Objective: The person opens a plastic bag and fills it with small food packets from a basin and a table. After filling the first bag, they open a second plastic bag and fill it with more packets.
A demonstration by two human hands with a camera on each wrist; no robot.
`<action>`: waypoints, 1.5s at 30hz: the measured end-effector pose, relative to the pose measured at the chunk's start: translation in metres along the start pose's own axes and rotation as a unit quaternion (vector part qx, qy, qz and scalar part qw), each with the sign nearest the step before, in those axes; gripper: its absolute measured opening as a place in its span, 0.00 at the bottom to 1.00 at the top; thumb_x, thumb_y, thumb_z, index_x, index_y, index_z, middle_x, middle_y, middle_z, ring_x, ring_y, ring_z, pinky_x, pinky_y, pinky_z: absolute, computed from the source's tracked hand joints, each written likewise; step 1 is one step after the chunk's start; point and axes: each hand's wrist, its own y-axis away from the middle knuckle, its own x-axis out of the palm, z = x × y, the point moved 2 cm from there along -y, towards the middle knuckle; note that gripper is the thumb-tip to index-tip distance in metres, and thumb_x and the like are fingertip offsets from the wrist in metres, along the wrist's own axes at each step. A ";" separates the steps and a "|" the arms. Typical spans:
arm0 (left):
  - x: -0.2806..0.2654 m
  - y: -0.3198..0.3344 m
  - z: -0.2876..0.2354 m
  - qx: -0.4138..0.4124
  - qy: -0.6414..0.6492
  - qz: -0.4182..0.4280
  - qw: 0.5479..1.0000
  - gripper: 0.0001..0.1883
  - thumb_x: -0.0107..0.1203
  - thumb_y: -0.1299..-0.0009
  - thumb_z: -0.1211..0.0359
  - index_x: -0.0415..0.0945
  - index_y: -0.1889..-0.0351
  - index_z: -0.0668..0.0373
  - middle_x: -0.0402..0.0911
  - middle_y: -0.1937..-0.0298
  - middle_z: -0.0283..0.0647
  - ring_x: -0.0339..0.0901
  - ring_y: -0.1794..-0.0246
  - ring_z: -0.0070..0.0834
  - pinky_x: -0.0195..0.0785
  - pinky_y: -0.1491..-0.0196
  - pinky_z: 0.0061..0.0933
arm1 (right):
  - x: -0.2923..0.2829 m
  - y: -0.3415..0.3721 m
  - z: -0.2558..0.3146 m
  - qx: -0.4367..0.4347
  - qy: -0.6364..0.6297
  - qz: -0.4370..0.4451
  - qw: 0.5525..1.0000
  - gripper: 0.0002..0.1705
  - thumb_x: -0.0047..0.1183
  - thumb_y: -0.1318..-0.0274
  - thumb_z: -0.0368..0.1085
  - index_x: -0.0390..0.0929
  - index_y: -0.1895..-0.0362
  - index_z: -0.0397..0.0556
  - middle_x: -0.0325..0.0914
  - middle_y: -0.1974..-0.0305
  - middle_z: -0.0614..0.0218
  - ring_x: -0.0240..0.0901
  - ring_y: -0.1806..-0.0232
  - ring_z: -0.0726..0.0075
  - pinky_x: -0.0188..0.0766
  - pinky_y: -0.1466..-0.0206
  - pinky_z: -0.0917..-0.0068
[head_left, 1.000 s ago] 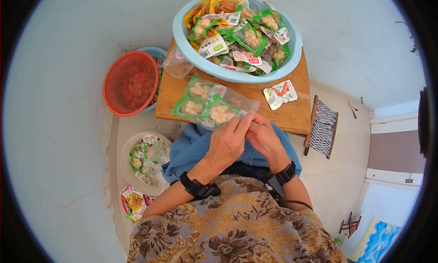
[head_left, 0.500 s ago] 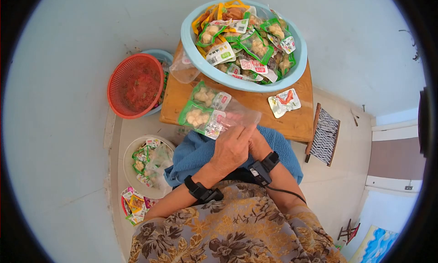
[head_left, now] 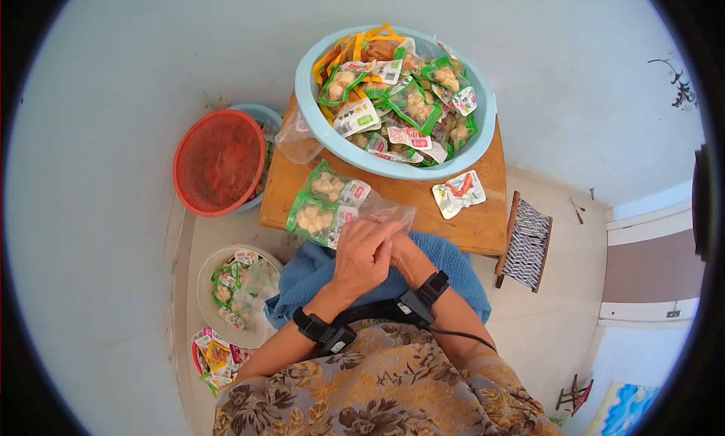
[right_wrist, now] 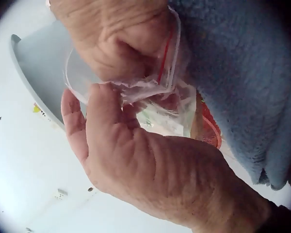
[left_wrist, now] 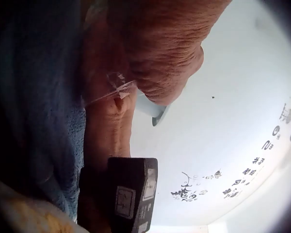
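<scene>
A clear zip bag [head_left: 393, 211] lies over the table's near edge, with green-edged packets [head_left: 314, 218] of pale lumpy pieces showing in it. My left hand [head_left: 361, 256] is at the bag's mouth; in the right wrist view its thumb and fingers pinch the plastic rim [right_wrist: 77, 90]. Through that mouth goes my right hand [head_left: 408, 256], the bag's edge lying across its wrist in the left wrist view. The plastic and my left hand hide the right fingers, so I cannot tell how they lie.
A blue basin [head_left: 321, 137] heaped with packets stands on the wooden table [head_left: 487, 228], with a white packet [head_left: 458, 194] in front. To the left are a red basket [head_left: 219, 162] and a white bucket [head_left: 208, 315]. A blue cloth [head_left: 449, 266] covers my lap; a woven stool [head_left: 526, 243] stands right.
My right hand has gone from the bag's edge into its mouth. The left hand keeps its hold on the rim. The packets in the bag have shifted, and the whole head view sits lower.
</scene>
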 end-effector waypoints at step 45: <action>-0.017 -0.001 0.004 0.017 -0.087 0.026 0.996 0.13 0.60 0.42 0.77 0.81 0.58 0.59 0.78 0.68 0.38 0.75 0.63 0.38 0.61 0.60 0.39 | -0.026 -0.075 0.206 -0.088 0.668 -0.311 0.671 0.36 0.65 0.48 0.44 0.69 0.38 0.38 0.72 0.42 0.39 0.69 0.39 0.35 0.71 0.40 0.48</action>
